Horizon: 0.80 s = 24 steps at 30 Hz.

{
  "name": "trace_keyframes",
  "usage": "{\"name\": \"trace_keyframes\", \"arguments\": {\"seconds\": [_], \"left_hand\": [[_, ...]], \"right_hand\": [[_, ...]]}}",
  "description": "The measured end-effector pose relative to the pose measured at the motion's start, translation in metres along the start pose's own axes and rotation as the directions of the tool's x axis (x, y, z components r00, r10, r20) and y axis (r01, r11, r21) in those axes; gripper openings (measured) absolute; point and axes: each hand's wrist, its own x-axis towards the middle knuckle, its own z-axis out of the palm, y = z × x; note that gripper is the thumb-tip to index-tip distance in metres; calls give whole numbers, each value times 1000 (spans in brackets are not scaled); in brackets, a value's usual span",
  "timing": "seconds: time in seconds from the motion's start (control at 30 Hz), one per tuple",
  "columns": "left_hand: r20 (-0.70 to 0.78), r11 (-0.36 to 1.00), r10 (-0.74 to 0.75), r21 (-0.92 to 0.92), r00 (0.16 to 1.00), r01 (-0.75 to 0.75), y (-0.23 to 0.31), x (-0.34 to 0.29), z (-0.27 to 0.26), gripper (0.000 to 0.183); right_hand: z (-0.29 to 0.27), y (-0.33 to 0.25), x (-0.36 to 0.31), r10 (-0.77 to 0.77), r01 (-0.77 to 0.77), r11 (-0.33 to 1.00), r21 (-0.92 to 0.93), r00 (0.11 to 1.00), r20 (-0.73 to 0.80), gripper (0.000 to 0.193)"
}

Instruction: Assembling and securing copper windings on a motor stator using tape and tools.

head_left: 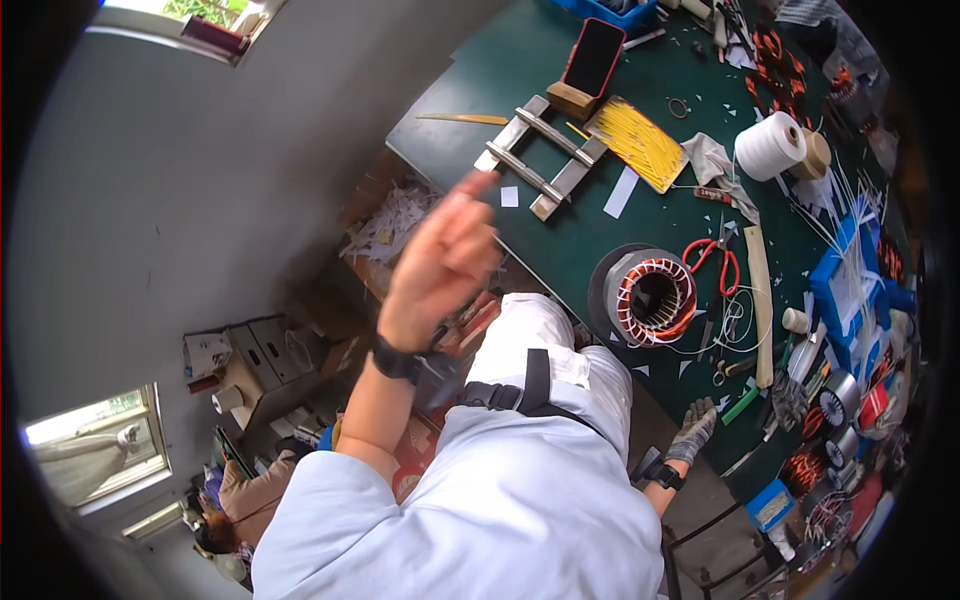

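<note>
Left grip [447, 255] blurs beyond judging, right grip [693, 430] hangs unfolded, yellow sticks [642, 147] fill 1 tray [608, 111].

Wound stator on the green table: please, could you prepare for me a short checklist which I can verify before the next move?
1. Wound stator set with its open bore facing up: ok.
2. Both hands clear of the stator: ok, neither touches it.
3. Glove on the right hand: ok.
4. Glove on the left hand: not ok, it is bare, and blurred here.
5. Thin white cord tidy: not ok, it lies in loose loops beside the stator.
6. Stator's underside undamaged: cannot tell, it is hidden from this view.
</note>
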Motion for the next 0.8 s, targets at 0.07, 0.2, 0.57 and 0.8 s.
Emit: {"name": "trace_keyframes", "arguments": {"seconds": [0.07, 0.2, 0.57, 0.8], "left_hand": [[-90, 962, 271, 54, 958, -267, 47, -10, -49, 30], [-51, 837, 541, 131, 840, -531, 81, -19, -118, 40], [292, 894, -342, -190, 893, 405, -38, 16, 104, 55], [601, 457, -425, -503, 677, 734, -156, -108, 196, 62]], "right_hand": [[15, -15, -1, 5, -3, 999, -38, 999, 48, 50], [20, -19, 18, -21, 31, 996, -89, 994, 111, 50], [2, -3, -15, -78, 78, 996, -30, 997, 7, 47], [-29, 43, -48, -58, 67, 996, 57, 986, -155, 44]]}}
